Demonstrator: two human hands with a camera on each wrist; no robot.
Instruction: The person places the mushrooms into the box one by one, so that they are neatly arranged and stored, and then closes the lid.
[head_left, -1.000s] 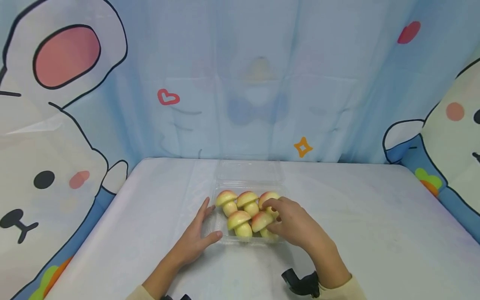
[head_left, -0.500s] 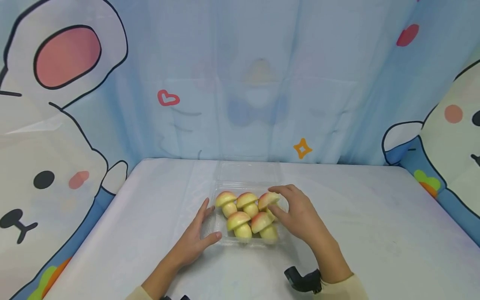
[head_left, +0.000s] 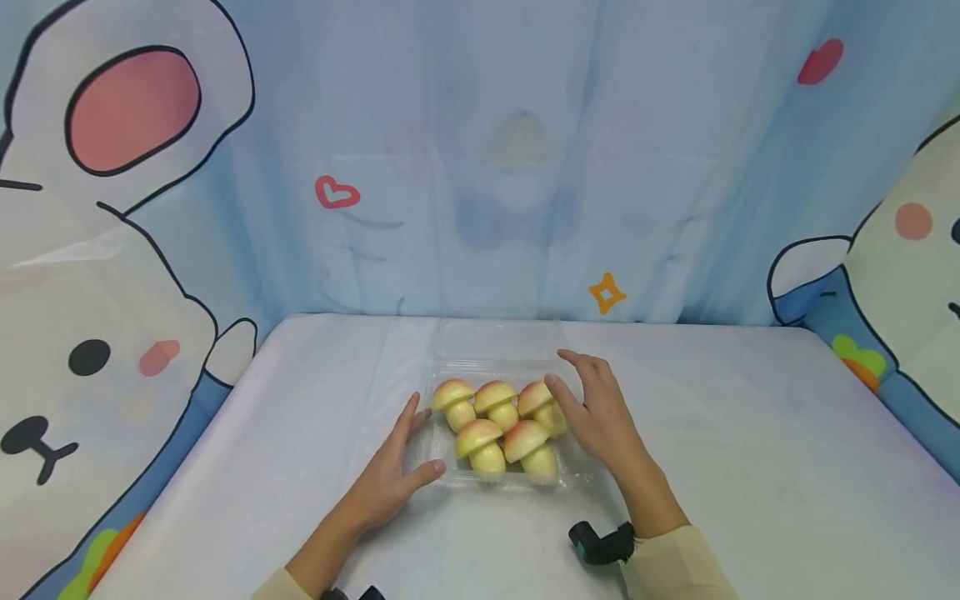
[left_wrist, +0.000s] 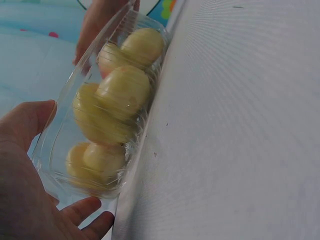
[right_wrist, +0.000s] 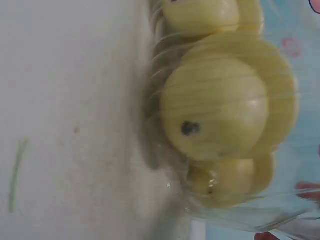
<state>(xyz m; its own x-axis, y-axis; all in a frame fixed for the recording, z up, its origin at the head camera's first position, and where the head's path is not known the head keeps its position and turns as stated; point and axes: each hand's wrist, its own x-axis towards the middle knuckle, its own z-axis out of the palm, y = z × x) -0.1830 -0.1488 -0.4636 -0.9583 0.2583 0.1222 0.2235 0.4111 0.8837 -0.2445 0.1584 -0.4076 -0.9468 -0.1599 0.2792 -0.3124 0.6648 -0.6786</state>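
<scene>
Several toy mushrooms (head_left: 480,442) with yellow stems and reddish-yellow caps lie in two rows in a clear plastic box (head_left: 442,473). My left hand (head_left: 384,479) is at the box's left side, thumb at the front corner and fingers spread. In the left wrist view its thumb (left_wrist: 37,117) lies along the box rim. My right hand (head_left: 606,412) is by the box's right side, beside the back-right mushroom (head_left: 542,404), fingers extended and holding nothing. Whether its thumb touches that mushroom I cannot tell. Through the ribbed wall in the right wrist view, mushrooms (right_wrist: 215,105) show up close.
The box's clear lid (head_left: 495,340) lies folded back toward the curtain (head_left: 517,233). A white cloth (head_left: 750,450) covers the table. Black wrist camera mounts (head_left: 603,543) stick out near the sleeves.
My right hand has drawn back from the right-hand mushrooms toward the box's back-right side, uncovering them, and its fingers have straightened. The left hand has stayed in place.
</scene>
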